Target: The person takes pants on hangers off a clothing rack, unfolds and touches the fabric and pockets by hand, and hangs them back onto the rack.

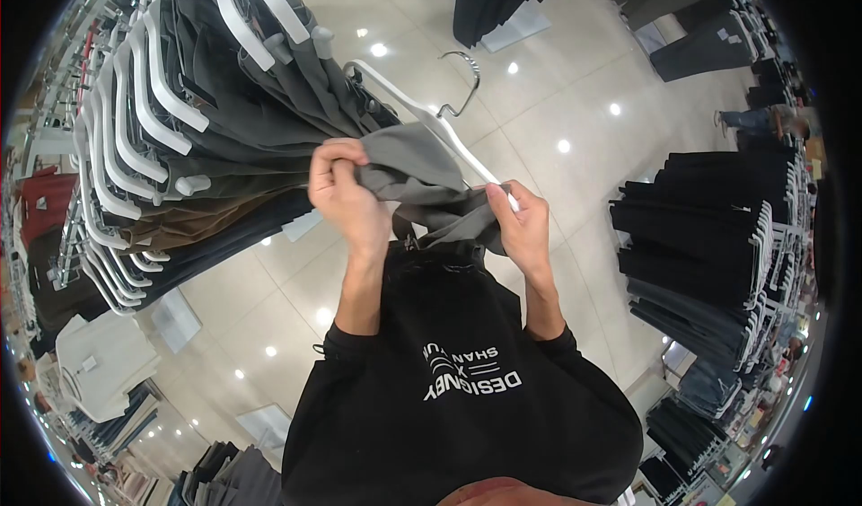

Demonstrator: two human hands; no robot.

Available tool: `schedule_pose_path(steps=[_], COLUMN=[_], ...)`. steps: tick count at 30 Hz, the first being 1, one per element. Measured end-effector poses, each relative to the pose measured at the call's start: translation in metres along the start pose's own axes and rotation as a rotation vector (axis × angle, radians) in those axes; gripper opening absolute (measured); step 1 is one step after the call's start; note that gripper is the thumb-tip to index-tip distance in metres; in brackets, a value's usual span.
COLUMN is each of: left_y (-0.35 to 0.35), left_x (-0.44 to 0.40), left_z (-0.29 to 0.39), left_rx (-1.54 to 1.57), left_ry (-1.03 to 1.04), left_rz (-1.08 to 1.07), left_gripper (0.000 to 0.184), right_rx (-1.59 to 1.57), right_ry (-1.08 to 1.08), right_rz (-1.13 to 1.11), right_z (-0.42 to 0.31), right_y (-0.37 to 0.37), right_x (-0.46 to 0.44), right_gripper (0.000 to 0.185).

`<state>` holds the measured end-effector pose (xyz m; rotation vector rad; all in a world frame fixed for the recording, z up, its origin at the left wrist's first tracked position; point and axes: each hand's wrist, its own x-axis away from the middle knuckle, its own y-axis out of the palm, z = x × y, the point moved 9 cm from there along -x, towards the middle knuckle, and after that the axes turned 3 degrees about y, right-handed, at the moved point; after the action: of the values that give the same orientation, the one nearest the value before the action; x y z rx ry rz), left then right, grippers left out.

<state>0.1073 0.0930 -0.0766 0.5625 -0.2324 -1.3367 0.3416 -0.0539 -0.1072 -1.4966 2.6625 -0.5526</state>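
Observation:
My left hand (pixel 339 187) is closed on the left part of a grey garment (pixel 413 160), fingers curled into the fabric. My right hand (pixel 521 223) pinches the near end of a white hanger (pixel 461 149) together with the garment's right part. The hanger slants away to the upper left, and its metal hook (pixel 473 84) points up and to the right. Bunched cloth hangs between my hands, in front of my black printed top (pixel 467 326). The garment's exact kind cannot be made out, as it is folded and partly covered by my fingers.
Close on my left is a rack of dark trousers (pixel 260 66) on white hangers (pixel 148 133). To the right stands another rack with black trousers (pixel 687 228). A pale shirt (pixel 103 362) hangs at lower left. A person (pixel 763 120) is at far right. Glossy floor tiles (pixel 575 102) lie between racks.

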Motion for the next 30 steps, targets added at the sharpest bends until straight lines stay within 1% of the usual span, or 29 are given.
schedule_pose_path(steps=[3,4,5,7,9,12,16,19,22,25,26,28,29,30], left_y=[0.006,0.020,0.024,0.036,0.058,0.068,0.059,0.067,0.064,0.045,0.034,0.022,0.017,0.018], left_x=[-0.010,-0.007,0.004,0.040,0.067,0.089,0.096,0.101,0.104,0.091,0.083,0.066,0.060,0.056], left_z=[0.024,0.030,0.023,0.008,0.007,-0.010,-0.026,-0.021,-0.029,-0.039,-0.043,-0.033,-0.029,-0.027], left_rx=[-0.035,-0.077,-0.060,-0.589,-0.728,-0.643,-0.549,-0.521,-0.563,-0.526,-0.539,-0.577,-0.589,-0.668], left_ry=[0.002,-0.066,-0.239,-0.416,-0.069,-0.082,-0.294,-0.288,-0.364,-0.358,-0.389,-0.308,-0.269,-0.204], left_rz=[-0.288,-0.428,-0.653,-0.914,-1.023,-1.080,-1.007,-1.122,-1.106,-0.863,-0.789,-0.594,-0.501,-0.507], left_gripper=[0.015,0.012,0.020,0.022,0.021,0.018,0.018,0.022,0.022,0.022,0.021,0.020,0.019,0.017], right_rx=[-0.087,-0.118,-0.136,-0.172,-0.182,-0.169,-0.103,-0.115,-0.106,-0.039,-0.147,-0.363,-0.350,-0.336], right_ry=[0.004,0.007,0.004,-0.001,-0.015,-0.043,-0.085,-0.088,-0.050,0.051,0.053,0.056,0.064,0.073], right_rz=[0.022,0.029,0.030,0.029,0.013,-0.007,-0.001,0.003,-0.014,-0.056,-0.043,-0.013,-0.034,-0.052], right_z=[-0.002,-0.002,-0.002,-0.003,-0.006,-0.005,-0.003,-0.011,-0.007,0.002,0.001,-0.005,-0.005,-0.004], right_y=[-0.006,-0.008,-0.010,-0.011,-0.010,-0.006,-0.006,-0.004,-0.002,-0.004,-0.002,0.005,0.008,0.008], right_x=[-0.002,-0.003,-0.004,-0.008,-0.011,-0.012,-0.014,-0.013,-0.015,-0.018,-0.017,-0.014,-0.013,-0.012], right_gripper=[0.030,0.029,0.030,0.030,0.030,0.029,0.030,0.030,0.032,0.034,0.035,0.038,0.039,0.039])
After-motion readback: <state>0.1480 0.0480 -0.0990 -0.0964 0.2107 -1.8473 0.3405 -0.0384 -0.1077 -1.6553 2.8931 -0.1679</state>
